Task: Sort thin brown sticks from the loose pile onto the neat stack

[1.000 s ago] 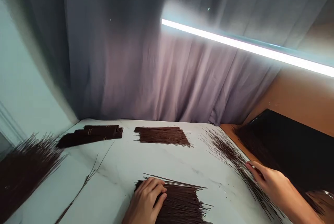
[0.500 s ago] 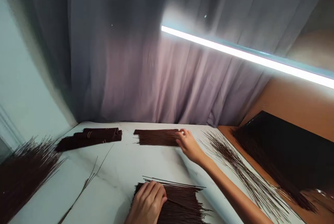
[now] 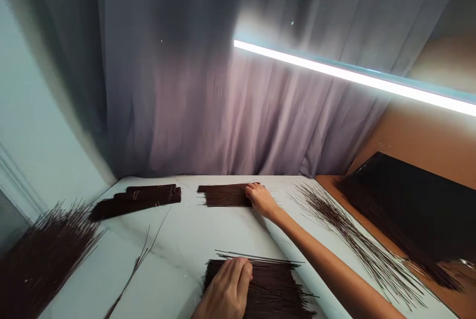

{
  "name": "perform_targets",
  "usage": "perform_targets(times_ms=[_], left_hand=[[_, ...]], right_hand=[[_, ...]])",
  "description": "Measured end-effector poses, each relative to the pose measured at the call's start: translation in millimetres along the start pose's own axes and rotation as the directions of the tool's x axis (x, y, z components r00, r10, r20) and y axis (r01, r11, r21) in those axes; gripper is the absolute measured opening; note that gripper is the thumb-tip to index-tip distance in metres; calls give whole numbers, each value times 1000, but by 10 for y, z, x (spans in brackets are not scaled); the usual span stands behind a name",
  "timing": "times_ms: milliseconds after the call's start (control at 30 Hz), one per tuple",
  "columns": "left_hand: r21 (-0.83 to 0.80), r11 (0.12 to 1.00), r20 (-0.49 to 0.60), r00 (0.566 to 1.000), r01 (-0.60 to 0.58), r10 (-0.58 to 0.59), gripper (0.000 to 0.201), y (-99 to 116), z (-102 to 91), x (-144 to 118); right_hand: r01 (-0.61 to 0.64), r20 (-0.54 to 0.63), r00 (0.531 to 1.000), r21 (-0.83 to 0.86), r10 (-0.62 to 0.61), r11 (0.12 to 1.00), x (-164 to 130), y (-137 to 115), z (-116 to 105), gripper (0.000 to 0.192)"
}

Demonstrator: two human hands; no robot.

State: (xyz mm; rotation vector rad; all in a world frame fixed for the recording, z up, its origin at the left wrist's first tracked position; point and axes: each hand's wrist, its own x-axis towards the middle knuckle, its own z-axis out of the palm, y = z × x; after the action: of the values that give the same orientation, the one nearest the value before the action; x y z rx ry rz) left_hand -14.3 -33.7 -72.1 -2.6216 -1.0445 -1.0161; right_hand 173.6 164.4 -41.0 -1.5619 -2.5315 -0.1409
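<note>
Brown sticks [image 3: 275, 284] are lying left-to-right on the surface [image 3: 167, 269], looking thin and ragged. Left hand [image 3: 228, 287] is resting curled on them, right hand [image 3: 260, 200] on another pile [image 3: 226, 196] (gripping? can't tell).

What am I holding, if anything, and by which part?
Left hand: on the left part of the near stick pile; right hand: at the right end of the far stick pile. Whether either grips anything cannot be told.
</note>
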Motion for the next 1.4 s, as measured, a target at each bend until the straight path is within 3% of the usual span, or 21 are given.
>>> perform_targets(times_ms=[100, 167, 267, 367, 433, 467, 533, 567, 667, 800, 1000, 1400], left_hand=[[-246, 927, 132, 958, 282, -256, 28, -2, -130, 5], [-380, 794, 252, 879, 475, -405, 26, -2, -207, 35], [-468, 592, 416, 754, 656, -508, 27, 11, -295, 101], [-549, 453, 460, 707, 702, -537, 31, 30, -296, 140], [-633, 348, 471, 701, 691, -535, 32, 41, -246, 140], [-674, 276, 493, 696, 685, -522, 33, 47, -218, 138], [-727, 91, 558, 663, 680, -499, 38, 64, -176, 141], [-740, -3, 587, 642, 673, -493, 41, 74, -169, 148], [-769, -163, 602, 615, 618, -510, 41, 101, -189, 178], [-780, -143, 575, 605, 610, -551, 45, 78, -171, 171], [-731, -39, 544, 547, 682, -636, 50, -6, -82, 116], [-766, -69, 548, 592, 640, -592, 51, -3, -81, 111]], right_hand=[[-33, -6, 999, 32, 33, 999, -122, 42, -111, 34], [-58, -17, 998, 70, 59, 996, -272, 140, -211, 27], [-87, -60, 994, 149, 97, 985, -634, 308, -420, 16], [-65, -128, 987, 256, 101, 964, -1143, 281, -669, 22], [-17, -199, 976, 350, 92, 937, -1505, 83, -776, 26], [50, -275, 956, 498, 103, 866, -1669, -55, -789, 24], [185, -345, 936, 648, 68, 739, -1930, -348, -722, 19], [212, -362, 930, 659, 58, 721, -2019, -477, -648, 17], [200, -413, 907, 600, 86, 775, -2139, -711, -359, 13], [185, -456, 884, 536, 99, 823, -2142, -769, -86, 13], [176, -471, 880, 438, 59, 882, -2146, -834, -58, 16], [183, -483, 873, 448, 65, 875, -2111, -909, -156, 16]])
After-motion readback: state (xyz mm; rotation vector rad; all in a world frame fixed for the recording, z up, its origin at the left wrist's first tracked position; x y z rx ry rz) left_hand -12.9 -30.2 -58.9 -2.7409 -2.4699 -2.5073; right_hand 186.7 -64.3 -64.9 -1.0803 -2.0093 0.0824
